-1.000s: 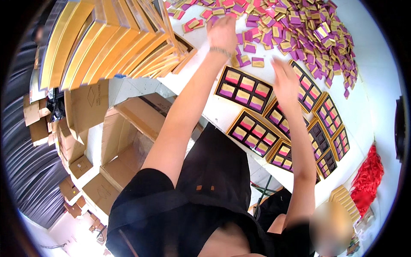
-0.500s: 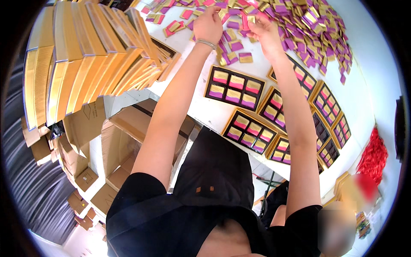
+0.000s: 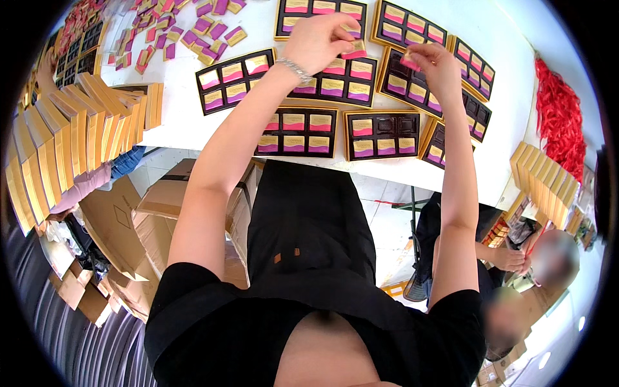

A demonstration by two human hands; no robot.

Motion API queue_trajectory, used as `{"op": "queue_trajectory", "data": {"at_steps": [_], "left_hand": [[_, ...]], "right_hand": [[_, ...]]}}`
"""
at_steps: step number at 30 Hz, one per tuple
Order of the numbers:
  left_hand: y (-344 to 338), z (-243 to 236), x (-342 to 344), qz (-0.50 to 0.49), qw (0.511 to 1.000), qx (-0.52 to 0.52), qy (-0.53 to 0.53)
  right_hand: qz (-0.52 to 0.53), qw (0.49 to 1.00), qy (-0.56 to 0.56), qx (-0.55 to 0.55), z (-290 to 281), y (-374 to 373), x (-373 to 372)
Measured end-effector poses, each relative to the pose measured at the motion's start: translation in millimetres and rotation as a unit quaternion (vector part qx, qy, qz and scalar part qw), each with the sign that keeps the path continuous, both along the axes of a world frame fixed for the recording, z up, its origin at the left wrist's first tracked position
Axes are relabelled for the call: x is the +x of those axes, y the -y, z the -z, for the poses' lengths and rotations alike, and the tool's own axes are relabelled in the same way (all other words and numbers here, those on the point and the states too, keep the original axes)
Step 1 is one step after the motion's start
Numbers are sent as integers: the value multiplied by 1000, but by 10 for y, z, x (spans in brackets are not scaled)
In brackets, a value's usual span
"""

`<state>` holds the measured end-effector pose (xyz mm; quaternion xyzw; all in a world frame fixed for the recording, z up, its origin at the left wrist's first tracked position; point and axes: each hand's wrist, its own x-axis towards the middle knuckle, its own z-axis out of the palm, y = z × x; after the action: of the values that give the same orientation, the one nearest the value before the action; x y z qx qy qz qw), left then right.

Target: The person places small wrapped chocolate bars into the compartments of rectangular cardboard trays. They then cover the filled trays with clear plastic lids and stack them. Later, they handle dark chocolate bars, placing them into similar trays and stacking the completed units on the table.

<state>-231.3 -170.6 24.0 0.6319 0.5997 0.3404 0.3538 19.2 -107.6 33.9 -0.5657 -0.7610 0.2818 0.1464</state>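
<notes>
Two sweets (image 3: pixel 411 61) are pinched in my fingers (image 3: pixel 427 54), one per hand. My right hand (image 3: pixel 442 68) is nearer the partly filled box (image 3: pixel 393 66), which lies just beneath its sweet, long side slanting down rightward; my left hand (image 3: pixel 319 43) sits farther left.

Black short-sleeved top (image 3: pixel 200 322); black apron (image 3: pixel 309 213), brown tabs (image 3: pixel 278 258); silvery bracelet (image 3: pixel 294 69)

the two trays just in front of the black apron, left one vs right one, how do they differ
The left tray is full, with six pieces; the right tray has four, its top middle and top right slots being bare. The left tray's top row is all pink and gold; the right tray's has just one such piece, at its left end. Both have gold rims, dark inserts and purple-and-gold bottom rows.
</notes>
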Motion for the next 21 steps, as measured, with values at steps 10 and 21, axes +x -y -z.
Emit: {"op": "queue_trajectory", "data": {"at_steps": [10,21], "left_hand": [[-436,368,1078,108,968,89,-207],[147,472,1129,193,857,160,-451]], "right_hand": [[56,997,26,38,374,49,481],[-69,946,220,226,531,686,435]]}}
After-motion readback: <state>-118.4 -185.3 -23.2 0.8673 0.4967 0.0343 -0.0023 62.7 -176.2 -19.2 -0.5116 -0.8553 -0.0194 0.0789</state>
